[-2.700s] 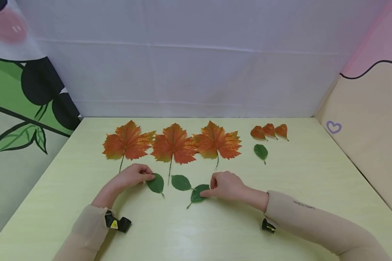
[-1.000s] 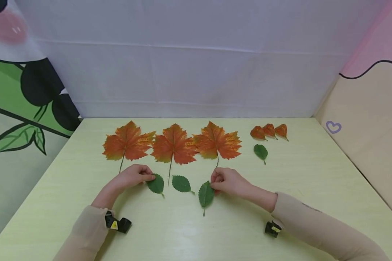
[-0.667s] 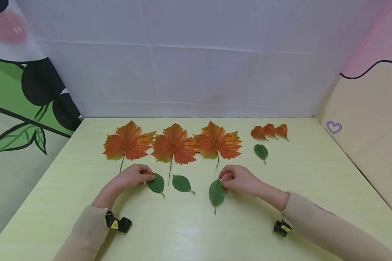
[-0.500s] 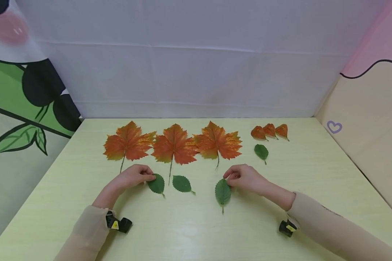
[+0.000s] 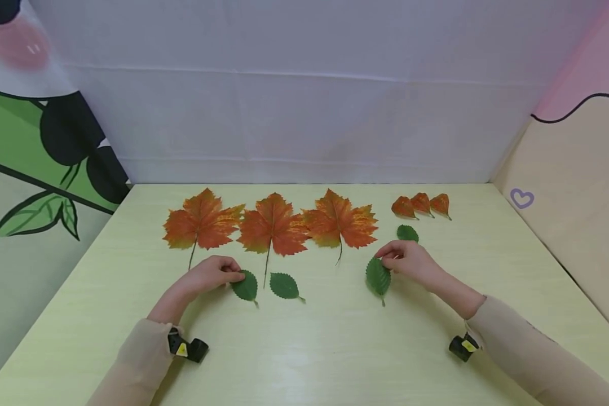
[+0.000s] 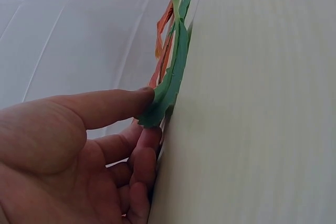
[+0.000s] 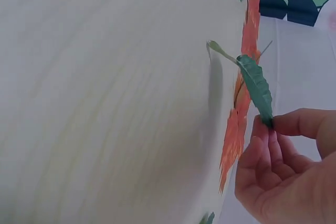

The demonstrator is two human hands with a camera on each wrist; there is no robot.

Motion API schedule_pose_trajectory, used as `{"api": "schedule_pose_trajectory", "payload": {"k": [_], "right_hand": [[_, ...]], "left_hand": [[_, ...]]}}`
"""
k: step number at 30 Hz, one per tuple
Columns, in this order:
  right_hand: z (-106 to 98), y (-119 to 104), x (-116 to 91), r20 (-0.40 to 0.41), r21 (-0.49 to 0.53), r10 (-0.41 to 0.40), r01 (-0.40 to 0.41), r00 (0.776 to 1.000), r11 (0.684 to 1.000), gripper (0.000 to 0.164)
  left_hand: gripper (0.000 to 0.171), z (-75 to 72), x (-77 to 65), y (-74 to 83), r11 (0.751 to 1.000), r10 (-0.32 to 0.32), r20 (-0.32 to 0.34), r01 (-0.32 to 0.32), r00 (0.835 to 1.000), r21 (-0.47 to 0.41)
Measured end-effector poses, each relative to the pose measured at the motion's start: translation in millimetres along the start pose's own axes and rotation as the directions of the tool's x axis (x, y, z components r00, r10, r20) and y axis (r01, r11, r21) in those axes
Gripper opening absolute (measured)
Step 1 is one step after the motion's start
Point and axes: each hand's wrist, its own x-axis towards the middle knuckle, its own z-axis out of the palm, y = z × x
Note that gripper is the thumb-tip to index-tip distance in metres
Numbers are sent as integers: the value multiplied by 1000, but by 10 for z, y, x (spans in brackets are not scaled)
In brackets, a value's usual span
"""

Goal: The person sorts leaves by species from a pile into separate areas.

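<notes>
My left hand (image 5: 209,276) pinches the tip of a green leaf (image 5: 246,286) low over the table, left of centre. In the left wrist view, thumb and fingers grip that leaf (image 6: 167,90) by its edge. Farther right, my right hand (image 5: 411,261) pinches another green leaf (image 5: 378,276) by its tip, stem pointing toward me. The right wrist view shows this leaf (image 7: 256,85) held off the table, its shadow beneath. Between the hands lies a third green leaf (image 5: 284,286). Just beyond the right hand, a fourth green leaf (image 5: 407,232) is partly covered by it.
Three large orange maple leaves (image 5: 273,223) lie in a row along the back of the pale table (image 5: 294,355). Three small orange leaves (image 5: 422,204) sit at the back right. A white cloth (image 5: 304,124) hangs behind the table, with painted panels at both sides.
My right hand has lifted its green leaf away from beside the middle one and carried it right and back, toward the leaf at the right. The left hand has stayed put.
</notes>
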Motion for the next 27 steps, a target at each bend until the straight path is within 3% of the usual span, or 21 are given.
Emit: {"api": "schedule_pose_trajectory", "payload": {"k": [8,21,27], "right_hand": [[-287,92,44,-81,4,80,-80,993,997,26],[-664,358,144,-230,-122,60,-90,971,988,27],[-796,469,239,-239,-151,85,-123,967,981,29]], "left_hand": [[18,1,4,10,1000,26,5,-26,1000,-9],[18,14,4,-2,1000,20,2,-20,1000,-14],[18,10,20,-18,1000,18,3,-18,1000,-8]]}}
